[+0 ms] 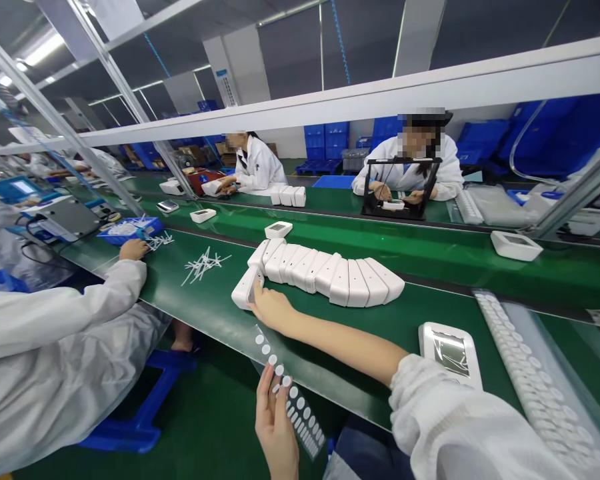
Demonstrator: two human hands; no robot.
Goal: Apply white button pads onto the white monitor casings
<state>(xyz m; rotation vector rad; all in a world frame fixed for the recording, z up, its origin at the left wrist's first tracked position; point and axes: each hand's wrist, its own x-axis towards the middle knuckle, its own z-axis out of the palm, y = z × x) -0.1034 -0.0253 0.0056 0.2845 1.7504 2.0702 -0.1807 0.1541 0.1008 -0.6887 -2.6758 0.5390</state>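
A white device housing (241,293) lies on the green desk (195,305), at the left end of a row of similar housings (347,283). The right hand (276,311) touches it, fingers' grip unclear; the left hand (279,430) pinches a clear sticker sheet (301,403) between its fingers.

No lettering or numerals are legible. The blue mark (222,73) on the white background unit (229,95) is too small to read; the lit screen (23,187) at far left and the right-foreground display (450,353) are likewise unreadable.
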